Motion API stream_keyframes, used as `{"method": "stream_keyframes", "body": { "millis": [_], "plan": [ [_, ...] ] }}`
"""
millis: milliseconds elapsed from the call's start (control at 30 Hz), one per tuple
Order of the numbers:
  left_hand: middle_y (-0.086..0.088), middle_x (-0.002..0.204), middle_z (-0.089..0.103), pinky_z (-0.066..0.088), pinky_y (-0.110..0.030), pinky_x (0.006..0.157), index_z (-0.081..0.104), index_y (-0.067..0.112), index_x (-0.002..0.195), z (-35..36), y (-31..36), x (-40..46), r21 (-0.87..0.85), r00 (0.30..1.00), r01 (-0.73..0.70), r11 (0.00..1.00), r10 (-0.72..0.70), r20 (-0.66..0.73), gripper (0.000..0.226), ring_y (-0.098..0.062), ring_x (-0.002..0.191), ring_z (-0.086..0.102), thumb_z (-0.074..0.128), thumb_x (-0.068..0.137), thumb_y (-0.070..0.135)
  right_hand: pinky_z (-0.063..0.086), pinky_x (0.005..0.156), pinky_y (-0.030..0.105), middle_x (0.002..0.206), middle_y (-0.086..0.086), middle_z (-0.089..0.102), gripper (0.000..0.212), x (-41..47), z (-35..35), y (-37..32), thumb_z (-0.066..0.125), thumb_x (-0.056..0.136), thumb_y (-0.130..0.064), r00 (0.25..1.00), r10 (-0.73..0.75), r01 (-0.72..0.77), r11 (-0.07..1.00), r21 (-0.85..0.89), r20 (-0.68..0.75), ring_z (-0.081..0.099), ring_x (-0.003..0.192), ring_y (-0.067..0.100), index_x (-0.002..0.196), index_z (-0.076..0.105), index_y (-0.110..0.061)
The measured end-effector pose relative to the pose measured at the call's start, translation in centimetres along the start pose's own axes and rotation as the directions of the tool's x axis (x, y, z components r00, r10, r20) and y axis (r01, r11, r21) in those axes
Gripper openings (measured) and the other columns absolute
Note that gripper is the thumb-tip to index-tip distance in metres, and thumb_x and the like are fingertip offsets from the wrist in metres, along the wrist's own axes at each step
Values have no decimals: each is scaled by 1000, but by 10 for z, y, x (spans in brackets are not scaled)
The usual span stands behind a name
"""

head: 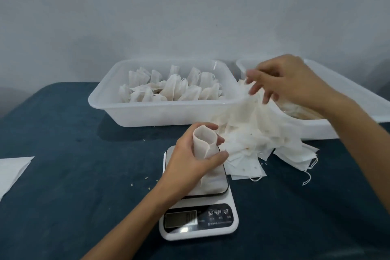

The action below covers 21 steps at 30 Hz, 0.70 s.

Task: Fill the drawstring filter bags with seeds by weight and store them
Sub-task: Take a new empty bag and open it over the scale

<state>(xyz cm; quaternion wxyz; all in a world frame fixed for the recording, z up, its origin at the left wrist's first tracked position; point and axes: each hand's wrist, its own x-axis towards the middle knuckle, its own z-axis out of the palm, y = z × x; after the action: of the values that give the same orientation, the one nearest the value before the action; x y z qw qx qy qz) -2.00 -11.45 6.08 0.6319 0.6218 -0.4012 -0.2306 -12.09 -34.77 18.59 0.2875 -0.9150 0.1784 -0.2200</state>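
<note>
Fingers of left hand (191,159) hold one filter bag (205,143) over one scale (198,207).

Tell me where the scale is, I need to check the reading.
In the head view, the scale sits low centre on the blue table, under the left hand, just left of the empty bag pile.

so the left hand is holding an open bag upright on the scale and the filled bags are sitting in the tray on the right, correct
Not quite. In the head view the filled bags sit in the tray on the left; the tray on the right holds loose seeds. The rest stands: the left hand holds an open bag upright on the scale.
</note>
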Motion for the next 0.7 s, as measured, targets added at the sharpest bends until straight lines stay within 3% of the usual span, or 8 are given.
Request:
{"method": "stream_keyframes", "body": {
  "millis": [67,133,200,300,400,533,600,700],
  "plan": [
    [6,104,76,56,-20,80,64,31,117,0,1,0,-4,999,2,1000,-2,-33,47,-14,100,72,83,75,39,54,65,26,98,2,76,27,17,-23,61,72,91,-40,985,133,-155,965,-211,-113,72,75,17,106,71,-19],
    [5,102,76,58,-22,79,65,29,115,0,1,2,-6,997,14,1000,-15,-77,47,-16,96,72,84,74,40,49,89,36,129,7,65,59,30,-41,121,76,86,-44,915,402,-357,773,-525,-31,64,110,24,134,57,-17],
    [1,101,76,59,-24,76,68,23,112,0,1,4,-25,994,30,999,-32,-108,42,-22,93,73,87,76,32,41,102,39,148,9,51,84,34,-50,166,78,83,-48,814,579,-380,594,-710,49,50,131,31,149,41,-12],
    [-6,97,76,57,-19,69,70,13,104,-2,2,6,-66,991,20,998,-29,-130,31,-24,86,73,88,79,17,47,92,38,135,9,60,71,34,-48,202,83,80,-40,785,614,-363,571,-736,89,59,116,30,137,54,-9],
    [-7,96,77,55,-17,66,71,12,103,-3,5,6,-69,989,6,998,-16,-145,35,-14,80,72,82,73,26,54,72,35,98,7,73,38,35,-41,211,82,79,-36,797,593,-329,580,-745,110,66,82,20,104,75,-8],
    [-5,95,77,54,-17,61,72,17,98,-4,6,7,-56,985,4,998,-14,-171,31,-12,77,71,80,71,30,47,46,26,72,5,70,24,31,-46,215,83,77,-33,808,588,-401,595,-697,37,66,61,18,76,66,-15],
    [-4,95,77,54,-17,62,73,22,95,-4,6,7,-54,984,-5,999,-5,-177,25,-14,79,71,80,72,30,52,46,29,71,4,67,26,29,-52,216,83,75,-27,798,602,-452,567,-689,-28,66,60,20,77,58,-21],
    [-4,97,77,55,-17,65,73,28,92,-5,5,8,-55,984,-13,998,3,-178,20,-15,83,72,84,75,27,63,62,35,75,5,70,29,29,-60,217,85,71,-24,758,646,-493,475,-729,-92,69,63,21,88,63,-15]
  ]
}}
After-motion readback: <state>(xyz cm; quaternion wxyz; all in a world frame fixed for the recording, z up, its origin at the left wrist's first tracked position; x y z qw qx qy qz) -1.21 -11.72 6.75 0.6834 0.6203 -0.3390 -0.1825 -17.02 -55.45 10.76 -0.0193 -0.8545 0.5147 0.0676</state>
